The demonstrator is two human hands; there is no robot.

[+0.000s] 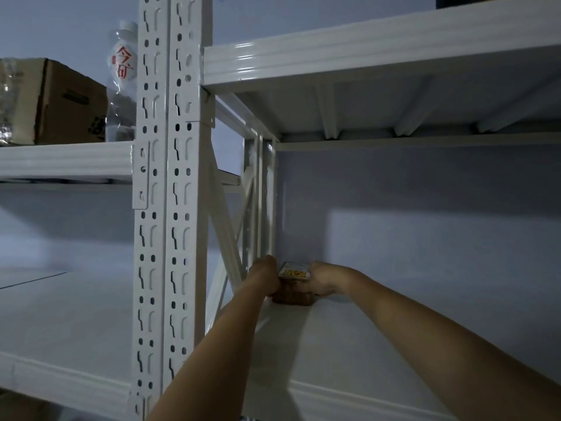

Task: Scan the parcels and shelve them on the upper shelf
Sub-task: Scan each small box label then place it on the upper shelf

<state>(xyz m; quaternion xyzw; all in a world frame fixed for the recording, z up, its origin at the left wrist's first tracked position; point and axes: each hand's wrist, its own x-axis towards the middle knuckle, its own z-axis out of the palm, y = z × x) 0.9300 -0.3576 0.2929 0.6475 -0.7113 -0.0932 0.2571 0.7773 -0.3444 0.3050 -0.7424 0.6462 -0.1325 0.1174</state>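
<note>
A small brown parcel [294, 294] with a white and yellow label on top sits at the back left corner of the white shelf board [349, 344]. My left hand [265, 276] grips its left side and my right hand [321, 279] grips its right side. Both arms reach deep into the bay. The parcel's lower edge rests on the board near the rear wall. My fingers hide most of its sides.
A perforated white upright [168, 208] stands to the left of my arms. Another shelf beam [364, 53] runs overhead. On the left bay's higher shelf stand a cardboard box [60, 101] and a clear plastic bottle [121, 83].
</note>
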